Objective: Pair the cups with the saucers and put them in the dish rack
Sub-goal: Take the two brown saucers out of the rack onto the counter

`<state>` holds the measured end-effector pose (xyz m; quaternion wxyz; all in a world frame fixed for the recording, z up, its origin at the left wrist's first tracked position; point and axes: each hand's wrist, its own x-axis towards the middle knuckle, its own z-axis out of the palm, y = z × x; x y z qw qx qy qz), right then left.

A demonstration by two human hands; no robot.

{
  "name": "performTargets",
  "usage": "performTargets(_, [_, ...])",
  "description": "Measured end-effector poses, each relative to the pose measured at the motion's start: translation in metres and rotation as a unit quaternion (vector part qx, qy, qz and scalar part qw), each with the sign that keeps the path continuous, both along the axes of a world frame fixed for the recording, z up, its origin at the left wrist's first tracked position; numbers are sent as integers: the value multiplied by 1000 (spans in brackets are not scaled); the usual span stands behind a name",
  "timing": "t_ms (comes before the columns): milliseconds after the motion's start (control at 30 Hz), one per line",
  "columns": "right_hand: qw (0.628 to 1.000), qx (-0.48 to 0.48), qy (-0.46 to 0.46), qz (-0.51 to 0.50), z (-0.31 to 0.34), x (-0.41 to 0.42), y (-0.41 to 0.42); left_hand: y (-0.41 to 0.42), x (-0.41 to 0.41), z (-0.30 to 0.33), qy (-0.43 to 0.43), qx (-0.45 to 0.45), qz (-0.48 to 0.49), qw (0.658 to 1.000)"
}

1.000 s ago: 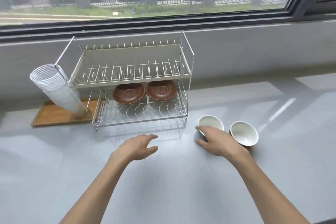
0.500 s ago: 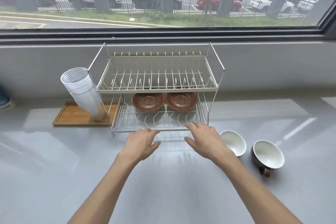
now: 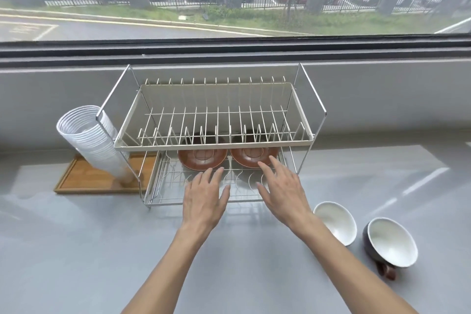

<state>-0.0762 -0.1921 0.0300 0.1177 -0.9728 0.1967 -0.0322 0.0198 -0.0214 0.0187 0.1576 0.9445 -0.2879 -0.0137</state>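
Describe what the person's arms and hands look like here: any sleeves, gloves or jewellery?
Both forearms are bare to the frame's edge, with no sleeves in view. The left hand and right hand are ungloved; no rings, watch or wristbands are visible. Nails look short and unpainted.

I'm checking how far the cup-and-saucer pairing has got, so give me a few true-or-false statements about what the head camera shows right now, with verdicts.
1. Both brown saucers lie on the lower tier of the dish rack. True.
2. A cup already sits on one saucer. False: both cups stand on the counter, right of the rack.
3. The left hand and right hand are open and hold nothing. True.
4. The rack's upper tier is full of plates. False: it holds nothing.
5. The stack of clear plastic cups leans on a wooden tray left of the rack. True.
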Motion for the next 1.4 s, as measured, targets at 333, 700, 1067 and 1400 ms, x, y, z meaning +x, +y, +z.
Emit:
performTargets(333, [997, 61, -2, -43, -11, 66, -37, -59, 32, -16, 128, -99, 56, 985])
performTargets(700, [980, 161, 58, -103, -41, 116, -73, -99, 47, -29, 303, -195, 145, 922])
performTargets(1067, [909, 345, -88, -217, -39, 117, -80, -107, 55, -24, 461, -317, 247, 791])
performTargets(1400, [909, 349, -62, -218, -26, 106, -77, -94, 40, -16, 465, -317, 223, 796])
